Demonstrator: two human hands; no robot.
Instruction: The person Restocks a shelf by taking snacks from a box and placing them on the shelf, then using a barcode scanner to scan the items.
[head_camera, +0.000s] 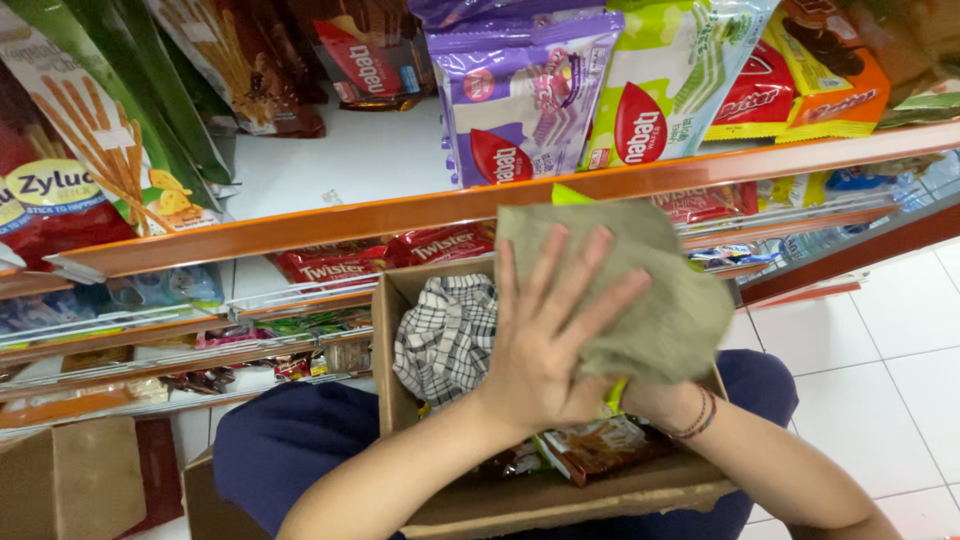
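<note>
My left hand (545, 340) lies flat with fingers spread on an olive-green cloth (660, 290), pressing it over a green snack packet (570, 193) whose edges peek out above and below the cloth. My right hand (655, 402) is mostly hidden under the cloth and supports the packet from beneath; only its wrist with a bracelet shows. Both hands are above an open cardboard box (385, 330) on my lap. A black-and-white checked cloth (445, 335) and brown snack packets (600, 445) lie in the box.
Orange-edged shop shelves (300, 225) rise in front, with a purple wafer pack (520, 95), green and orange packs, and a bare white patch (340, 160). Red packets fill the lower shelf. Another cardboard box (70, 480) stands at left. White tiled floor (880, 380) at right.
</note>
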